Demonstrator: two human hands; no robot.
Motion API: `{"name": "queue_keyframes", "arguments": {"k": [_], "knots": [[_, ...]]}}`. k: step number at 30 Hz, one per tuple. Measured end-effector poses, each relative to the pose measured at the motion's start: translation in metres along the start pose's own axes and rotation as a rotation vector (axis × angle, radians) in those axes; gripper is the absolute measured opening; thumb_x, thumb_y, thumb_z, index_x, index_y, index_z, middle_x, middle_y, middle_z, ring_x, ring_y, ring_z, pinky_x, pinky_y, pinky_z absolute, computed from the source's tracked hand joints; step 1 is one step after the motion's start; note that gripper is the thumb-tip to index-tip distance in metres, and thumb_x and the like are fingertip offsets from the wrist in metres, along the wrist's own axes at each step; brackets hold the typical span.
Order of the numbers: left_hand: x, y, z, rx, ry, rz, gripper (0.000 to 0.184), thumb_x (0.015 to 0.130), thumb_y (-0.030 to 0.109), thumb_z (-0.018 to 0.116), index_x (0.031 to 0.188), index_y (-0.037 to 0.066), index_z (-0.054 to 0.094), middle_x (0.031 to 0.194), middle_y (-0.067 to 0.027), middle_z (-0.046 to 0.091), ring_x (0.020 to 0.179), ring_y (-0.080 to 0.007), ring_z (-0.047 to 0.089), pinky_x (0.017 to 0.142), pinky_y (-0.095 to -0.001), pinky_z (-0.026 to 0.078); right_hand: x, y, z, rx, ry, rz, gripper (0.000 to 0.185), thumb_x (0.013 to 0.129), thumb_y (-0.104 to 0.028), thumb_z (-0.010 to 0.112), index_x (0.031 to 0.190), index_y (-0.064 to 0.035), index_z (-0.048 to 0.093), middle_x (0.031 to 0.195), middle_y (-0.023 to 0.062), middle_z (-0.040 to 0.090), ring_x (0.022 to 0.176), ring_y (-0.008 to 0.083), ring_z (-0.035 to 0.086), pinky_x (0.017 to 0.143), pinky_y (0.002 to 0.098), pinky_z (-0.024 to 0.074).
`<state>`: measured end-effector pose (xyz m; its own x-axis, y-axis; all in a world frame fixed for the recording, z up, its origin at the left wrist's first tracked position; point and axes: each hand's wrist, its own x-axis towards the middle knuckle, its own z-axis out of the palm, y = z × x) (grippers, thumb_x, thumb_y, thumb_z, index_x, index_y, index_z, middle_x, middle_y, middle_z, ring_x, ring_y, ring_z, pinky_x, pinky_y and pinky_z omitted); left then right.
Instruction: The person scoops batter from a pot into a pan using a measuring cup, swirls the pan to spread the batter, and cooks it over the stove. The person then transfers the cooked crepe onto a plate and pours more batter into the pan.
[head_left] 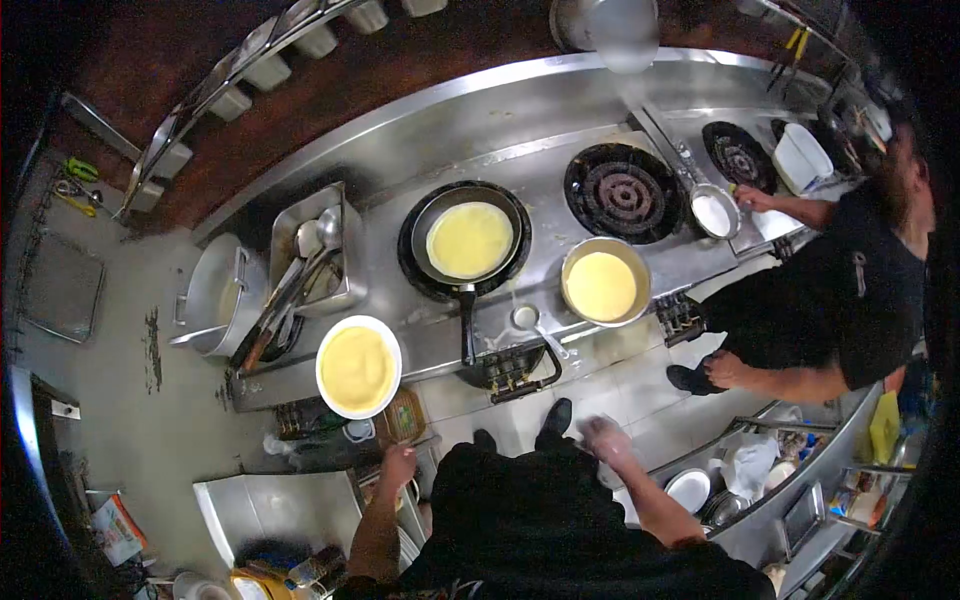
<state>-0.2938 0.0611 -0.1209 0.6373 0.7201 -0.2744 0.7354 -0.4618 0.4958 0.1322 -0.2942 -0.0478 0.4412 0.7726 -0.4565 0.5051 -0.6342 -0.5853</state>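
Observation:
My left hand (398, 465) hangs low beside my body with its fingers curled in; whether it holds anything is hidden. Motion smears my right hand (607, 445), which is on the other side of my body, below the stove's front edge. A black-handled frying pan (467, 294) sits on a burner, with a thin round yellow crepe (469, 240) inside it. To its right stands a pot (567, 290) of yellow batter (601, 287). Between them lies a small ladle (526, 318). A white bowl (322, 372) holding a smooth yellow stack or mass (357, 370) is left of the pan.
At the right, a co-worker in dark clothes (820, 300) holds a saucepan (716, 212) with white contents. A bare burner (625, 194) lies behind the batter pot. Leftward stand a metal bin (358, 262) of utensils and a large pot (205, 290). Shelves with dishes (688, 491) are lower right.

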Motion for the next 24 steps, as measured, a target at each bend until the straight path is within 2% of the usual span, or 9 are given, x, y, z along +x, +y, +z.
{"name": "queue_keyframes", "arguments": {"k": [4,6,11,13,14,18,19,22,24], "knots": [[0.030,0.026,-0.005,0.018,-0.436,0.134,0.017,0.088,0.017,0.060,0.092,0.003,0.068,0.087,-0.0168,0.068,0.083,-0.0342,0.065,0.076,-0.0428,0.051,0.099,-0.148,-0.039,0.847,-0.217,-0.055,0.053,0.094,-0.051,0.061,0.110,-0.0012,0.065,0.099,0.0096,0.069,0.084,0.0159,0.064,0.072,0.0315,0.0540],[0.050,0.012,0.006,0.053,-0.508,0.167,0.016,0.089,0.016,0.059,0.090,0.001,0.066,0.085,-0.0154,0.067,0.081,-0.0325,0.064,0.074,-0.0422,0.050,0.128,-0.212,-0.065,0.618,-0.183,-0.014,0.051,0.094,-0.048,0.063,0.107,0.0010,0.063,0.088,0.0096,0.067,0.077,0.0152,0.063,0.070,0.0307,0.0556],[0.051,-0.009,-0.003,-0.681,-0.344,-0.127,0.007,0.087,0.007,0.063,0.093,0.006,0.064,0.080,-0.0071,0.062,0.072,-0.0209,0.060,0.063,-0.0365,0.049,0.222,-0.239,0.003,1.338,-0.089,0.172,0.031,0.095,-0.031,0.066,0.093,-0.0002,0.062,0.080,0.0120,0.065,0.061,0.0192,0.062,0.059,0.0323,0.0564],[0.056,-0.034,-0.010,-1.240,-0.282,-0.357,0.010,0.087,0.007,0.064,0.098,0.008,0.063,0.083,-0.0062,0.062,0.071,-0.0201,0.060,0.061,-0.0350,0.049,0.224,-0.231,0.008,0.594,-0.189,-0.051,0.029,0.095,-0.029,0.067,0.091,-0.0006,0.060,0.077,0.0108,0.063,0.060,0.0190,0.061,0.056,0.0327,0.0555],[0.061,-0.040,-0.016,-1.431,-0.211,-0.436,0.013,0.088,0.008,0.064,0.100,0.009,0.063,0.084,-0.0060,0.061,0.071,-0.0199,0.060,0.061,-0.0345,0.050,0.236,-0.215,0.025,0.694,-0.224,-0.002,0.031,0.096,-0.030,0.065,0.092,0.0002,0.059,0.076,0.0112,0.063,0.059,0.0195,0.061,0.056,0.0338,0.0554],[0.043,-0.035,-0.031,-1.594,0.322,-0.437,0.020,0.093,0.015,0.061,0.112,0.009,0.059,0.092,-0.0087,0.063,0.075,-0.0214,0.062,0.064,-0.0349,0.053,0.211,-0.231,-0.008,1.038,-0.192,0.134,0.035,0.099,-0.032,0.061,0.093,0.0029,0.057,0.076,0.0125,0.062,0.059,0.0211,0.060,0.056,0.0374,0.0553],[0.044,-0.033,-0.033,-1.645,0.484,-0.394,0.022,0.095,0.017,0.060,0.115,0.009,0.058,0.094,-0.0097,0.063,0.077,-0.0220,0.063,0.066,-0.0351,0.054,0.207,-0.246,-0.027,0.576,-0.219,0.111,0.033,0.100,-0.028,0.060,0.092,0.0039,0.058,0.076,0.0127,0.062,0.060,0.0219,0.061,0.056,0.0372,0.0561],[0.055,-0.013,-0.057,-1.208,0.570,-0.338,0.030,0.100,0.029,0.053,0.122,0.009,0.052,0.104,-0.0109,0.064,0.088,-0.0231,0.064,0.073,-0.0364,0.054,0.196,-0.248,-0.027,1.240,-0.457,0.183,0.039,0.099,-0.038,0.058,0.086,-0.0019,0.064,0.075,0.0100,0.067,0.062,0.0202,0.065,0.059,0.0357,0.0572],[0.065,-0.007,-0.069,-0.897,0.556,-0.273,0.039,0.104,0.039,0.048,0.128,0.009,0.047,0.113,-0.0107,0.064,0.098,-0.0239,0.065,0.078,-0.0377,0.055,0.192,-0.243,-0.030,1.156,-0.334,0.221,0.028,0.099,-0.029,0.061,0.098,-0.0007,0.061,0.076,0.0080,0.065,0.057,0.0191,0.062,0.058,0.0347,0.0588]]}}
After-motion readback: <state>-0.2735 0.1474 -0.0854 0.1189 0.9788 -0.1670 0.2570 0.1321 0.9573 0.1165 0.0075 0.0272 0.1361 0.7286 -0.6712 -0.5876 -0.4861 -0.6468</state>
